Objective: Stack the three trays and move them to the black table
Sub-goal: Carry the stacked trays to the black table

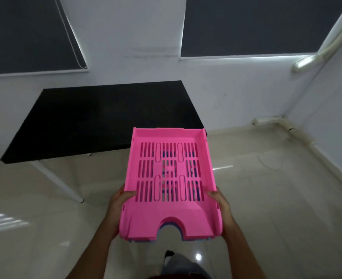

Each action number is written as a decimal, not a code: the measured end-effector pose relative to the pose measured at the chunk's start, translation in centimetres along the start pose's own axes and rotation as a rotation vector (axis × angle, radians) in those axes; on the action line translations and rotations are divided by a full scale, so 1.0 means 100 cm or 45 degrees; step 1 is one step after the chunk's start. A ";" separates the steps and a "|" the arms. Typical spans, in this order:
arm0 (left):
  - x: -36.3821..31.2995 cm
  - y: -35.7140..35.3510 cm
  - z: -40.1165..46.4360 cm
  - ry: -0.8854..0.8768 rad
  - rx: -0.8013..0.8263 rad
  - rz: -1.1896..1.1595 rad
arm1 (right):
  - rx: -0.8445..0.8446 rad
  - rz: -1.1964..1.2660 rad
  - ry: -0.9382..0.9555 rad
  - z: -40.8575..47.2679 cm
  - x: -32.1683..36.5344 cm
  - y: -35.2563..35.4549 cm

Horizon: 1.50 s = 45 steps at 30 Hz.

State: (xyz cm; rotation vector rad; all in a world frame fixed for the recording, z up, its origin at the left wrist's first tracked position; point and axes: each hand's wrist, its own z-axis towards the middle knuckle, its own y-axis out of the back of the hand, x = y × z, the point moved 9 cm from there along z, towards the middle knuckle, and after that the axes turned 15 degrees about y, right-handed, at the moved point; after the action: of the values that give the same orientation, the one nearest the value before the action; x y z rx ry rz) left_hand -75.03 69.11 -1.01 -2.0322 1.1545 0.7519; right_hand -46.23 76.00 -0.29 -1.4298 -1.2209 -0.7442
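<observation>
I carry a stack of trays in the air in front of me. The top one is a pink slotted tray (169, 210); thin blue and purple edges of lower trays (194, 239) peek out under its near edge and through its slots. My left hand (118, 204) grips the stack's left side, thumb on the pink rim. On the right side, my right hand (221, 206) holds it the same way. The black table (89, 117) stands ahead and to the left; the stack's far end overlaps its near right corner in view.
The table has white legs (59, 182) on a glossy beige tiled floor (266, 198). White walls with dark window blinds stand behind it. A white pipe (315, 57) runs along the right wall corner. My leg and shoe (172, 256) show below the stack.
</observation>
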 end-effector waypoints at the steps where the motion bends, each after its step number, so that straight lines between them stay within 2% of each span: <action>1: -0.016 0.004 0.010 -0.008 -0.008 -0.015 | 0.027 -0.004 0.001 0.018 0.007 -0.012; 9: -0.115 0.066 0.108 -0.019 -0.076 -0.145 | 0.204 -0.201 0.004 0.158 0.030 -0.122; 22: -0.267 0.183 0.286 -0.018 -0.046 -0.202 | 0.255 -0.113 -0.109 0.367 -0.006 -0.292; 27: -0.299 0.201 0.333 0.052 -0.069 -0.252 | 0.248 -0.106 -0.150 0.419 -0.010 -0.320; 35: -0.346 0.191 0.367 0.075 -0.061 -0.247 | 0.226 -0.080 -0.258 0.493 -0.008 -0.336; 45: -0.349 0.195 0.388 0.141 -0.030 -0.275 | 0.301 -0.112 -0.208 0.521 -0.008 -0.335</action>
State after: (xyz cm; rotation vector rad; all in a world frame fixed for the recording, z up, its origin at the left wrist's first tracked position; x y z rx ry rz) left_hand -113.60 109.22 -3.70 -2.1988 0.9692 0.5547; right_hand -86.89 122.64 -2.97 -1.2664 -1.4550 -0.5288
